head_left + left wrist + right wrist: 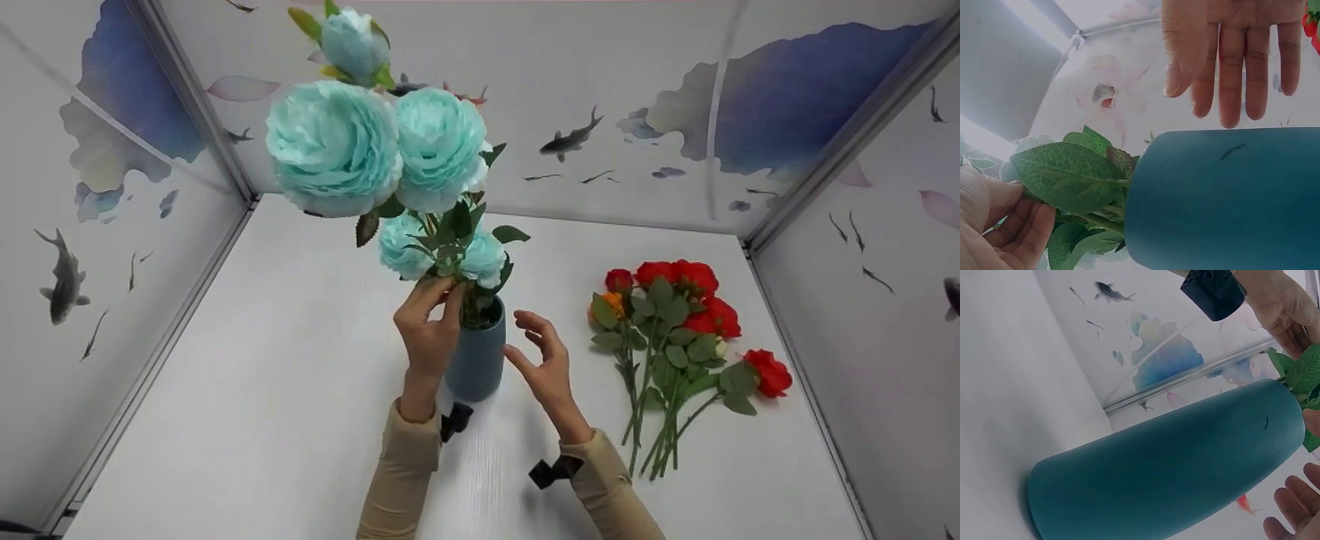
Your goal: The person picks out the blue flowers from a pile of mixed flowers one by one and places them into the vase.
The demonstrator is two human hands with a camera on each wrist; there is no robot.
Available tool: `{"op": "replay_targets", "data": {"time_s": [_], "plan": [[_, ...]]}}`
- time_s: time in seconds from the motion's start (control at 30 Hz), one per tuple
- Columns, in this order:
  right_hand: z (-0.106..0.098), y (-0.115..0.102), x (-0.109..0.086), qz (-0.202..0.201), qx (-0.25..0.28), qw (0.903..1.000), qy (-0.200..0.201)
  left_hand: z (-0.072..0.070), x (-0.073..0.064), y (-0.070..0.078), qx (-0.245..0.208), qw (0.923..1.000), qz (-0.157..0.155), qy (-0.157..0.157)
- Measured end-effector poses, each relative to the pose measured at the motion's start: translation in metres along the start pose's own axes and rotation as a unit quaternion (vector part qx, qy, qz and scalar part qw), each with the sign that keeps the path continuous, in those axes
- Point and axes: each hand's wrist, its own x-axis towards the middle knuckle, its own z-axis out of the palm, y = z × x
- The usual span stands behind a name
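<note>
A blue vase (pixel 476 364) stands upright on the white table, with stems of pale turquoise artificial flowers (pixel 334 150) in its mouth. Large blooms lean up and to the left, above smaller ones close over the rim. My left hand (pixel 429 330) pinches the flowers by a stem just above the vase; in the left wrist view a green leaf (pixel 1067 174) overlaps its fingertips. To the right of the vase, my right hand (pixel 546 367) is held up with fingers spread and nothing in it. The right wrist view shows its fingers (pixel 1292 500) beside the vase's mouth end.
On the right of the table (pixel 262 420) lies a bunch of red artificial flowers (pixel 694 277) with green leaves, an orange bloom (pixel 611 304) among them. Painted panels (pixel 570 67) enclose the table at the back and both sides. Each wrist carries a small black camera (pixel 455 421).
</note>
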Motion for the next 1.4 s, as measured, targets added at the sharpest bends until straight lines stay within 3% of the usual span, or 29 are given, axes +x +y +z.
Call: {"op": "replay_targets", "data": {"time_s": [0.23,0.5,0.63,1.0,1.23,1.4], "plan": [[0.001,0.001,-0.001,0.002,0.007,1.0,-0.005,-0.003,-0.003,0.002,0.022,0.9996,0.004,0.016],[0.001,0.002,-0.001,0.001,0.01,0.9999,-0.008,-0.007,-0.006,0.007,0.09,0.995,0.028,0.034],[0.001,0.003,-0.002,-0.001,0.011,0.9999,-0.006,-0.005,-0.008,0.005,0.094,0.9945,0.024,0.039],[0.006,0.002,-0.002,0.01,0.021,0.9997,-0.01,-0.005,-0.03,-0.011,0.127,0.9918,-0.009,-0.011],[0.007,0.001,-0.002,0.006,0.02,0.9997,-0.011,-0.009,-0.037,-0.012,0.203,0.9786,-0.018,-0.03],[0.008,0.002,-0.002,0.011,0.017,0.9997,-0.012,-0.009,-0.04,-0.013,0.229,0.9714,-0.027,-0.057]]}}
